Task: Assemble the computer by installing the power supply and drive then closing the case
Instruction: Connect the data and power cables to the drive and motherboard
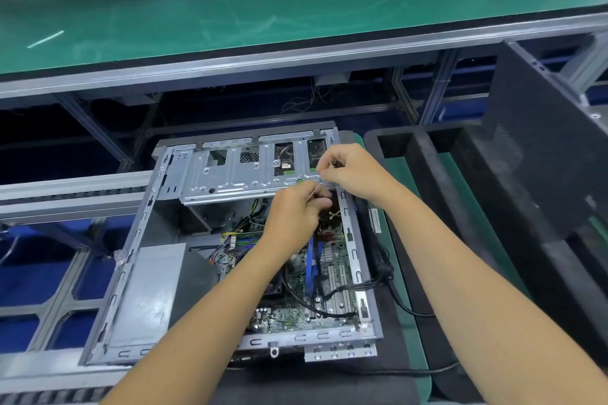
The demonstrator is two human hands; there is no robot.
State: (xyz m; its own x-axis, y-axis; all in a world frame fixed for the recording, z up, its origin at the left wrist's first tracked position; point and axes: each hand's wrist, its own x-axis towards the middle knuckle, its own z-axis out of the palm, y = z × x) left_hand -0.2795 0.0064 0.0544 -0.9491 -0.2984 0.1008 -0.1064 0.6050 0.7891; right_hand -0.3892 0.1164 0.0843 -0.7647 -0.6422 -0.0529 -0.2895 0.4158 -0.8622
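Left hand (297, 207) grip pinching thin wire, right hand (348, 171) grip possibly holding connector, above drive cage (230, 174)

An open computer case (138, 273) lies on its side, its motherboard (316, 293) exposed beside the grey power supply (148, 293). Both hands meet at the right end of the metal drive cage (230, 174): the left hand (296, 210) curls its fingers there, and the right hand (352, 171) pinches a small dark part. A black side panel (539, 154) stands at the right.
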